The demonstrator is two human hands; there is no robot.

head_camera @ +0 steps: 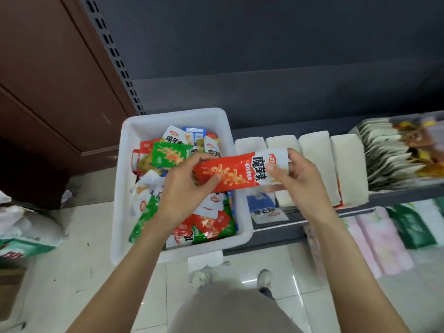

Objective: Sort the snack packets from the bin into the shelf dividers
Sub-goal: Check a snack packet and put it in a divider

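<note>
The red snack packet [230, 173] was held level between both hands, above the right edge of the white bin [125, 179] and just before the white shelf dividers [312, 150]. The left hand [182, 186] pinched its red end; the right hand [298, 174] gripped its white end. Glossy, thin film, probably light, soft and slippery; the ends looked safest to hold. More crinkled packets [168, 155] filled the smooth plastic bin.

Red-and-white snack packet [236, 171] is lying roughly level in the air above the right rim of the white bin [125, 188]. Bin is holding a jumbled heap of red, green and white packets [168, 155]. White shelf dividers [312, 150] are standing upright just beside the bin.
</note>
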